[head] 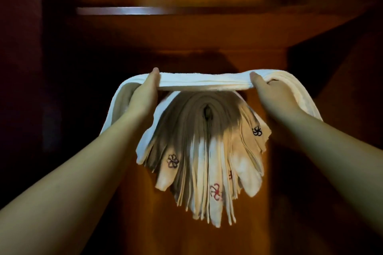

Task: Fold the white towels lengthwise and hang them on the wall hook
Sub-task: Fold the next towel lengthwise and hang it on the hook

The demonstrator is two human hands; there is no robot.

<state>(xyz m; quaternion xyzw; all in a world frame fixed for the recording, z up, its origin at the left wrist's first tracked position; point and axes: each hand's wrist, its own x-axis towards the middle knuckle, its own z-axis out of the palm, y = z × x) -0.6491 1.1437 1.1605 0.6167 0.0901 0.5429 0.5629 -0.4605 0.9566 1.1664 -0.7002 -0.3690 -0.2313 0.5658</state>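
Left hand: we see our left hand [146, 93] raised in front of the wood panel, thumb on top and fingers tucked underneath, gripping the folded white towel [204, 83] at its left end.
Right hand: over on the other side our right hand [271, 94] does the same, thumb pressed on the upper face, pinching the towel's right end.
Folded white towel: it stretches flat and level between our two hands, several layers showing along the near edge; its loose ends drop down outside each wrist, the left tail hanging along our left forearm, the right tail curving down behind our right wrist.
Hanging towels: just beneath the stretched towel, and touching its underside, a thick bundle of towels [199, 151] fans downward from one point; small embroidered flowers [173, 161] in dark and red thread show on some of the tips.
Hook: we cannot make out the hook itself; the bundle's folds gather round a dark hollow at the top and hide what carries them.
Wood panel: a warm brown wood panel [207, 33] stands behind everything, with a narrow shelf edge [132, 10] catching light above.
Light: the sides are very dark, so detail there is lost to us.
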